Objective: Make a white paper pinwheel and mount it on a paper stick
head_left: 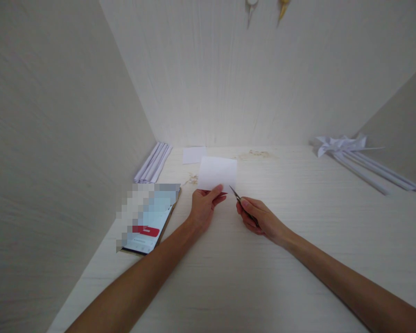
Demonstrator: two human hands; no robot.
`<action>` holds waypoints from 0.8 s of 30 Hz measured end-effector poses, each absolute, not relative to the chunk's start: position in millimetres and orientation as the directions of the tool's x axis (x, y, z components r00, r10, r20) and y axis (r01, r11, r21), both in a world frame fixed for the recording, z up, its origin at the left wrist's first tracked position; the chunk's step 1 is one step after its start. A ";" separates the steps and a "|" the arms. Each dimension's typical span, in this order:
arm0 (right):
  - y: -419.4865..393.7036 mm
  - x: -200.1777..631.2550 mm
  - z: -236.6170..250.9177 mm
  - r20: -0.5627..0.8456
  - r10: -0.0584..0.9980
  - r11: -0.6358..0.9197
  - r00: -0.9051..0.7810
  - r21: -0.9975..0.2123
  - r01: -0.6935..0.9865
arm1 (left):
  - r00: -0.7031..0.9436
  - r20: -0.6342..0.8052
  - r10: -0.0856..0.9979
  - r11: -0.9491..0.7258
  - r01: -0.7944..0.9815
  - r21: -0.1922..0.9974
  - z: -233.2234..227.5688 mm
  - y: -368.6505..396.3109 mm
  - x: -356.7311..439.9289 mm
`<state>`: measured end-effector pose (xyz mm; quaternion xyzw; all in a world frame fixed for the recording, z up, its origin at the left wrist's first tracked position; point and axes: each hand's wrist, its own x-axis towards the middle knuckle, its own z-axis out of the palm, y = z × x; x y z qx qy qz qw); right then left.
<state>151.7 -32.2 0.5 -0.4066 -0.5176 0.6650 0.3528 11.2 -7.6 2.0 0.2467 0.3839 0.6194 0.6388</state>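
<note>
My left hand (204,208) is closed on the lower edge of a white square of paper (217,173), its thumb on top and its fingers underneath. To the right of the paper, my right hand (254,214) grips what look like slim, dark scissors (235,193). Their pointed tip is just beside the lower right corner of the sheet; I cannot tell whether it touches. The handles are mostly hidden by my fingers. Behind the held sheet, a smaller white piece of paper (193,155) lies flat against the back wall.
A phone (159,231) with a lit, partly blurred screen lies left of my left forearm. Beyond it are several rolled paper sticks (153,162). Paper pinwheels (343,145) on white sticks (377,170) lie at far right. Walls enclose the white surface (308,199) on three sides.
</note>
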 end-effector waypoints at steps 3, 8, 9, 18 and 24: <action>-32.3 151.0 1.3 -0.178 0.892 -0.213 -0.416 -0.976 -0.041 | -0.066 -0.185 0.980 0.109 -0.600 0.792 2.4 -7.5 11.3; -32.6 150.2 2.0 -0.172 0.897 -0.207 -0.407 -0.977 -0.042 | -0.060 -0.179 0.982 0.110 -0.592 0.799 1.5 -7.0 10.9; -32.6 150.3 1.9 -0.173 0.897 -0.208 -0.408 -0.977 -0.042 | -0.060 -0.179 0.982 0.110 -0.590 0.800 1.1 -6.8 10.7; -32.0 150.4 -0.3 -0.170 0.899 -0.207 -0.403 -0.977 -0.050 | -0.055 -0.164 0.985 0.102 -0.581 0.808 0.0 -6.6 10.2; -32.2 150.8 -0.1 -0.179 0.901 -0.217 -0.396 -0.975 -0.053 | -0.048 -0.161 0.986 0.104 -0.576 0.811 -0.9 -6.7 9.5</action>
